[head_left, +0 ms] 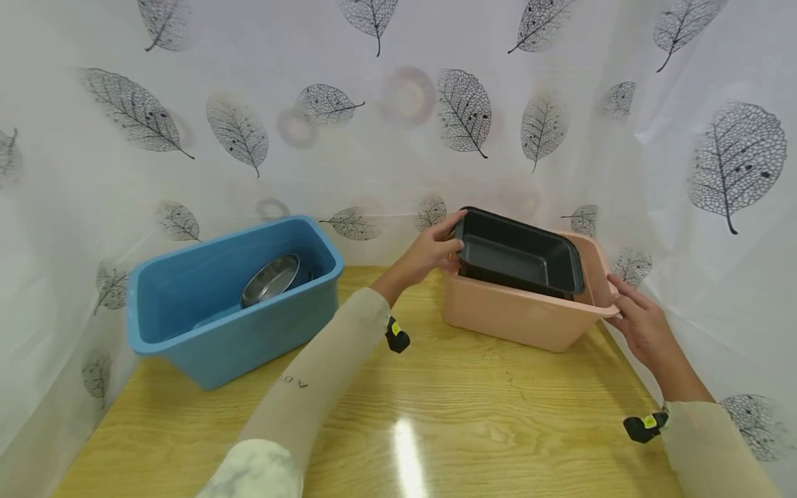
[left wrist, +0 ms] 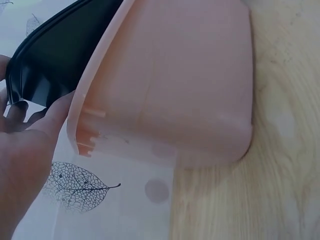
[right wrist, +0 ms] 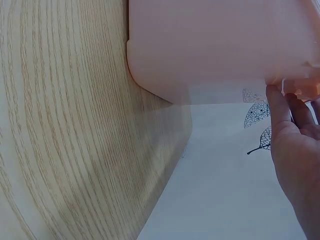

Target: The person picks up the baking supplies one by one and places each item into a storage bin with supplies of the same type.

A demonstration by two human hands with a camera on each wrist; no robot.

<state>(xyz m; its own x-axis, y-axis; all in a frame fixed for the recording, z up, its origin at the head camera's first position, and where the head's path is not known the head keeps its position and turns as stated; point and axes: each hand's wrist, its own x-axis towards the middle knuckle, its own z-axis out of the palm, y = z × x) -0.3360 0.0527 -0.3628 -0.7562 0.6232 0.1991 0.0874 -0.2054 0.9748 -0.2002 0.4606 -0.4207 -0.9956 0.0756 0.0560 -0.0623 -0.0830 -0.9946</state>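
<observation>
A black rectangular baking pan (head_left: 507, 252) sits tilted in the mouth of the pink plastic bin (head_left: 517, 311), its left end raised above the rim. My left hand (head_left: 429, 250) pinches that left end, thumb on the near side; the left wrist view shows the fingers around the pan's (left wrist: 55, 55) edge, right beside the bin's rim. At the bin's right end, my right hand (head_left: 644, 321) grips the rim with its fingers at the lip. Seen from the right wrist, the hand (right wrist: 295, 145) is at the underside of the rim. The bin's inside is mostly hidden by the pan.
On the left of the wooden table (head_left: 473, 408) stands a blue plastic bin (head_left: 268, 339) with a shiny metal bowl (head_left: 270, 280) leaning inside it. A white leaf-patterned curtain (head_left: 398, 159) hangs close behind both bins and along the sides.
</observation>
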